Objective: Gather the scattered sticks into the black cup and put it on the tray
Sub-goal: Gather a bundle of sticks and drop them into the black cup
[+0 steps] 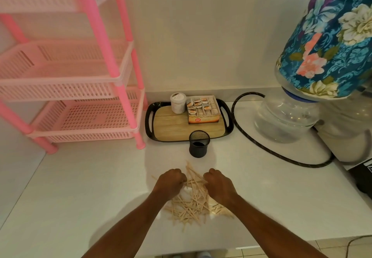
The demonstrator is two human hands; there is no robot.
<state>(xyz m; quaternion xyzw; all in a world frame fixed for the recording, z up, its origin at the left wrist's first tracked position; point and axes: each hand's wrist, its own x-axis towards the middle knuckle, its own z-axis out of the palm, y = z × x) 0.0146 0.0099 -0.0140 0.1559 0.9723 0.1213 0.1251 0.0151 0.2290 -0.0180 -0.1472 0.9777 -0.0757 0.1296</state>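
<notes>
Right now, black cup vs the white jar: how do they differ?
The black cup is dark mesh with an open top; the white jar is pale, opaque and lidded. The black cup stands on the counter just in front of the tray; the white jar stands on the tray's back left. Both are upright cylinders.

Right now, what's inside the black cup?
The black cup stands upright on the counter with no sticks poking out. Its floor looks dark and bare; the mesh wall hides the near inside.
</notes>
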